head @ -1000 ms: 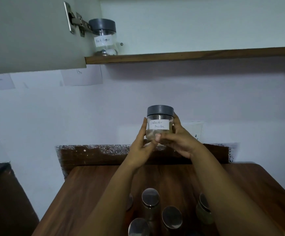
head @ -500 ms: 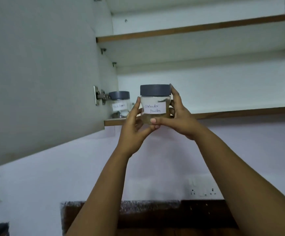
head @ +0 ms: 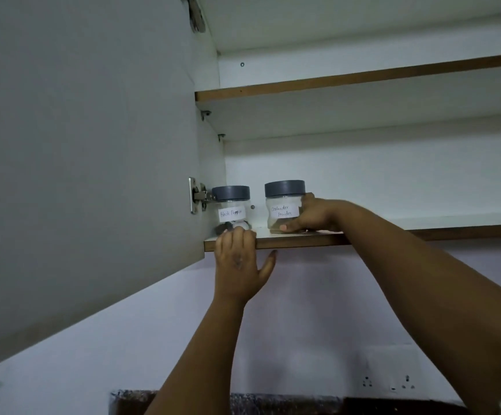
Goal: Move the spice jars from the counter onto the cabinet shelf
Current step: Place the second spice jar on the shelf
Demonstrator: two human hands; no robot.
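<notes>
The coriander powder jar [head: 283, 206], held up in both hands in front of the cabinet half a second ago, is now set down on the lower cabinet shelf [head: 393, 233], near its front edge, just right of the black pepper jar [head: 231, 208], with a gap between the two. It is gripped only by the right hand [head: 309, 215], fingers wrapped round its right side and thumb across the base front. The jar has been let go by the left hand [head: 237, 259], whose fingers are hooked over the shelf lip below the black pepper jar, thumb spread; nothing is held in it. Two jars are judged shelved, with release of the second pending. The open cabinet door [head: 87, 145] and its hinge [head: 198, 195] close off the left. Plenty of bare shelf is left to the right for later jars. The upper shelf [head: 363, 77] is seen from below only, contents cannot be told.
</notes>
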